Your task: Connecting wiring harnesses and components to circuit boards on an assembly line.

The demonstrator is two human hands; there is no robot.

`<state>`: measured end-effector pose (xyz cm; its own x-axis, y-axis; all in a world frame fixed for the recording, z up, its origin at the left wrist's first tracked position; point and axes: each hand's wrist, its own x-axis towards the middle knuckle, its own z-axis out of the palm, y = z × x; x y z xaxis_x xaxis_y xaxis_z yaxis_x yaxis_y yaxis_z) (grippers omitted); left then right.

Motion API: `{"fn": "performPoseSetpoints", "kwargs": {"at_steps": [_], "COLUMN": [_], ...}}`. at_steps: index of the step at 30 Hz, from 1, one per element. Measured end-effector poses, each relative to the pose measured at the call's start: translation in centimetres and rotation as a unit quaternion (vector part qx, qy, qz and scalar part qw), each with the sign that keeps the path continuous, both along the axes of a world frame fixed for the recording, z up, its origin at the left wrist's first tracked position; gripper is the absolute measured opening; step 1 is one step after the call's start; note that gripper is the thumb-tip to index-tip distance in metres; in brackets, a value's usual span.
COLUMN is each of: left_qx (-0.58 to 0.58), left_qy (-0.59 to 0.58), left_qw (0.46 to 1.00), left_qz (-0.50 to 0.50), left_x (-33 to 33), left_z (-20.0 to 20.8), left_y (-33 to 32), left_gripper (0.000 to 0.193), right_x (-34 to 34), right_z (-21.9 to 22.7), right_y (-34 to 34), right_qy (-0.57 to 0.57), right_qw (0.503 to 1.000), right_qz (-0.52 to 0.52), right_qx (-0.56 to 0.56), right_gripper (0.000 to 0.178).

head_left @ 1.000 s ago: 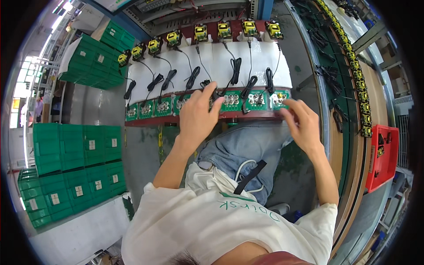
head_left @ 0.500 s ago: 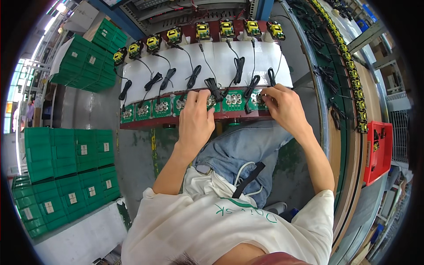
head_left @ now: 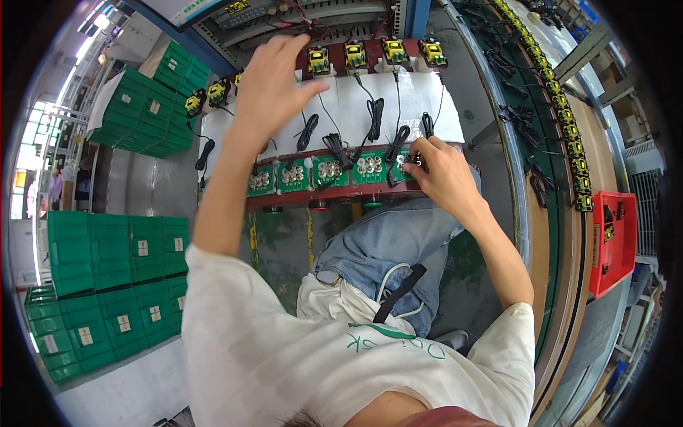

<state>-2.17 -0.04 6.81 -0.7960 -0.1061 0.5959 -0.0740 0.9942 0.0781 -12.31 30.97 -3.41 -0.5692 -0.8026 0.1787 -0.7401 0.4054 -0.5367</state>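
My right hand (head_left: 445, 174) is at the rightmost green circuit board (head_left: 400, 164), thumb and fingers pinched on a small black cable plug (head_left: 416, 162); the fingers partly hide it. My left hand (head_left: 274, 82) is raised over the left part of the fixture, blurred, fingers apart and nothing in them. It hides some of the power supply boards with yellow transformers (head_left: 355, 55) standing along the far edge. Bundled black cables (head_left: 375, 119) run from them across a white panel (head_left: 452, 107) toward the row of green boards with round metal contacts (head_left: 370, 165).
Under the dark red fixture's near edge (head_left: 292, 200) sit round black, red and green buttons. Stacked green crates (head_left: 107, 245) stand at left. On the right runs a conveyor line (head_left: 562, 114) with more boards and cables, beside a red bin (head_left: 613, 249). An equipment rack (head_left: 313, 32) rises behind.
My left hand has left the green boards and swung up and leftward toward the far row, its fingers opening out. My right hand stays at the rightmost green board. The view has shifted slightly.
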Motion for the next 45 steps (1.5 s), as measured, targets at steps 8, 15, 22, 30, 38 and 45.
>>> {"fn": "performPoseSetpoints", "kwargs": {"at_steps": [8, 15, 22, 30, 38, 45], "left_qx": [-0.054, 0.064, 0.122, 0.279, 0.284, 0.594], "left_qy": [-0.372, -0.361, 0.022, -0.145, -0.152, -0.112], "left_qw": [0.927, 0.927, 0.992, 0.948, 0.944, 0.79], "left_qz": [0.007, 0.073, 0.017, 0.047, 0.069, 0.098], "left_x": [-9.4, -8.7, -0.7, 10.0, 10.3, 9.8], "left_z": [0.7, 0.9, -2.4, -9.2, -9.0, -6.8], "left_y": [-5.6, -5.7, 1.4, 9.8, 10.1, 8.9], "left_gripper": [0.093, 0.092, 0.039, 0.031, 0.034, 0.03], "right_x": [-0.1, -0.3, -3.0, -8.7, -8.8, -8.9], "right_z": [-1.4, -0.2, 2.3, 0.5, -0.9, -1.2], "right_y": [0.4, 0.4, 2.5, 5.9, 6.2, 5.9], "right_qy": [0.013, -0.007, -0.173, -0.464, -0.491, -0.387], "right_qw": [0.999, 0.996, 0.972, 0.861, 0.851, 0.911], "right_qz": [-0.018, -0.01, -0.038, -0.112, -0.091, -0.059], "right_qx": [-0.028, -0.093, -0.157, -0.174, -0.165, -0.129], "right_gripper": [0.024, 0.017, 0.013, 0.007, 0.006, 0.004]}}
